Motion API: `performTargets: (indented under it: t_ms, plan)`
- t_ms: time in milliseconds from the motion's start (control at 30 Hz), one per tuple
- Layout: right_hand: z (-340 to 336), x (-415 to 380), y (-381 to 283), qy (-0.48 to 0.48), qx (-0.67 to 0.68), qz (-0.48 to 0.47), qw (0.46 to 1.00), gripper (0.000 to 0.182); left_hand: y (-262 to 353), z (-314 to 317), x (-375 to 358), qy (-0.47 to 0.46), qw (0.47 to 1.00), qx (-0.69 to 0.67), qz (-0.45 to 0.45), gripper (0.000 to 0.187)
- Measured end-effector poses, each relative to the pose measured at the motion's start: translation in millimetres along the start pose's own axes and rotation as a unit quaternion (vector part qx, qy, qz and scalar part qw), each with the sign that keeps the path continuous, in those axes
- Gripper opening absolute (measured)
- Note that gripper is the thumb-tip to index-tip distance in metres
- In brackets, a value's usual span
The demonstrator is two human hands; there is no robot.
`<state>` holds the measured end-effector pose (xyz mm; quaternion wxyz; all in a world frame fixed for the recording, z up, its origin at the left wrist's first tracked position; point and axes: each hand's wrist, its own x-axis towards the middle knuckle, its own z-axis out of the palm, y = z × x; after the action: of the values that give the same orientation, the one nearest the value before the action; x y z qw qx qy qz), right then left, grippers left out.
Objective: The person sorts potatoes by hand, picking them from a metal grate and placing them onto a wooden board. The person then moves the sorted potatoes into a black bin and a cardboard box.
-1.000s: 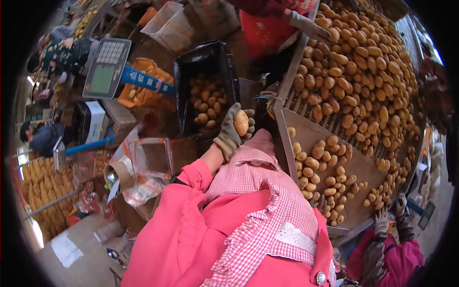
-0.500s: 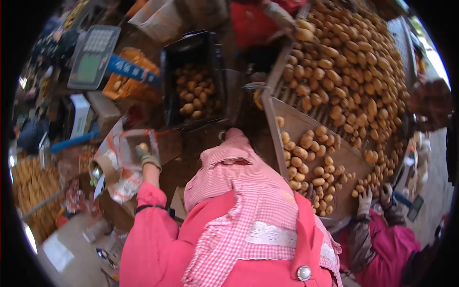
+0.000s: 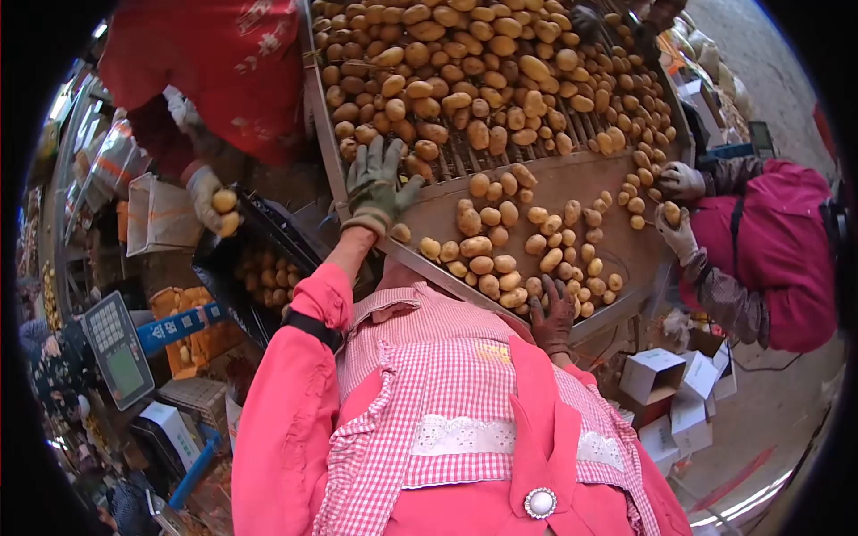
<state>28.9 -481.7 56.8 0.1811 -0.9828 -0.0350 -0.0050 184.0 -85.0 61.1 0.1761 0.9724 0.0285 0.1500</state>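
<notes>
My left hand (image 3: 379,183), in a grey-green glove, reaches over the near left edge of the slatted rack, fingers spread beside the potatoes (image 3: 474,89). Nothing shows in its grip. On the wooden tray (image 3: 626,241) in front of the rack lie several loose potatoes (image 3: 505,263). My right hand (image 3: 554,317), in a dark reddish glove, rests at the tray's near edge with its fingers apart, touching or close to the nearest potatoes; no potato is visibly held.
At the left, a co-worker's gloved hand (image 3: 211,198) holds potatoes beside a black-lined crate (image 3: 268,268). Another person in magenta (image 3: 769,250) handles potatoes at the right. A scale display (image 3: 119,348) stands at the left, white boxes (image 3: 688,393) at the lower right.
The view has swung toward the rack. My left hand has left the plastic bag and the potato it held, and is now over the rack's edge. My right hand now shows more fully.
</notes>
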Motion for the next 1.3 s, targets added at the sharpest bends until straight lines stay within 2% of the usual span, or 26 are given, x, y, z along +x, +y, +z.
performTargets:
  t_ms: [33,100,167,200,267,300,367,433,467,567,600,667,767,833,867,900,933,967,1067,1100,1133,1200,1233,1300]
  plan:
    - [-2.0,-0.2,-2.1,0.006,-0.002,0.017,1.000,0.054,-3.0,17.3,8.2,-0.009,0.999,0.031,-0.015,0.078]
    - [-3.2,0.0,-4.8,0.011,0.000,0.008,1.000,0.053,35.7,6.7,8.7,-0.055,0.995,0.079,-0.015,0.083]
    - [-1.2,0.1,-4.9,0.015,0.015,0.035,0.999,0.053,64.8,-0.2,-3.9,-0.113,0.989,0.071,0.069,0.072]
    - [-0.9,0.0,-4.5,0.013,0.012,0.034,0.999,0.053,70.4,-2.0,-15.7,-0.116,0.987,0.072,0.083,0.072]
    - [-6.5,1.4,-8.3,0.009,0.011,0.036,0.999,0.055,75.9,0.1,-32.9,-0.102,0.965,-0.113,0.216,0.065]
    - [-6.0,4.4,-9.1,0.019,0.017,0.036,0.999,0.055,74.8,-1.7,-22.2,-0.114,0.944,-0.142,0.273,0.061]
    - [-4.8,1.3,-6.8,0.008,0.016,0.040,0.999,0.056,75.9,-12.2,-5.7,-0.079,0.940,-0.137,0.301,0.059]
    - [-1.0,0.5,-5.4,0.024,0.012,0.031,0.999,0.057,70.2,-22.7,30.6,-0.003,0.943,-0.092,0.320,0.057]
    - [-0.4,-0.4,-4.7,0.021,0.010,0.036,0.999,0.058,61.0,-8.5,52.0,0.042,0.951,-0.081,0.296,0.058]
    - [-5.1,2.2,-7.8,0.014,0.014,0.052,0.998,0.059,42.6,13.3,115.1,0.037,0.988,0.018,0.146,0.071]
    - [-7.2,2.6,-9.5,0.009,0.019,0.055,0.998,0.059,47.0,20.8,120.4,0.035,0.988,0.014,0.151,0.071]
    - [-7.9,2.2,-7.9,0.004,0.024,0.062,0.998,0.059,59.8,31.5,127.4,0.013,0.988,0.091,0.123,0.075]
    - [-3.2,2.6,-4.9,0.008,0.018,0.058,0.998,0.059,79.2,26.0,114.9,-0.013,0.994,0.028,0.102,0.075]
    - [-5.0,3.2,-3.1,-0.007,0.010,0.056,0.998,0.059,81.1,15.4,86.3,-0.038,0.967,-0.056,0.247,0.063]
    - [-2.6,2.1,-2.3,-0.012,-0.004,0.062,0.998,0.060,82.6,28.8,64.7,-0.076,0.957,-0.041,0.278,0.054]
    - [-1.2,0.8,-5.6,-0.015,-0.002,0.067,0.998,0.060,81.5,53.9,41.6,-0.095,0.934,-0.138,0.316,0.048]
    - [-2.4,0.5,-7.7,-0.022,-0.002,0.078,0.997,0.060,98.3,23.3,33.1,-0.166,0.928,-0.136,0.305,0.050]
    - [-9.0,4.0,-11.5,-0.027,-0.004,0.088,0.996,0.060,102.8,19.5,38.1,-0.169,0.926,-0.140,0.306,0.050]
    - [-16.5,7.1,-11.7,-0.038,0.002,0.085,0.996,0.060,101.5,11.4,68.1,-0.096,0.906,-0.196,0.362,0.053]
    - [-14.8,7.1,-11.8,-0.030,0.004,0.071,0.997,0.059,100.0,13.7,91.9,-0.039,0.911,-0.211,0.352,0.050]
    - [-14.3,7.4,-12.0,-0.023,-0.008,0.065,0.998,0.059,98.8,13.0,117.8,0.005,0.932,-0.167,0.322,0.051]
    - [-12.6,9.9,-13.3,-0.021,-0.007,0.072,0.997,0.058,90.5,34.7,164.0,-0.003,0.969,-0.084,0.232,0.045]
    - [-13.7,8.7,-12.6,-0.019,-0.009,0.074,0.997,0.057,87.7,41.9,176.8,-0.031,0.980,-0.036,0.193,0.051]
    - [-10.5,4.4,-6.0,-0.016,-0.007,0.084,0.996,0.056,87.1,53.4,182.3,-0.035,0.977,0.004,0.212,0.062]
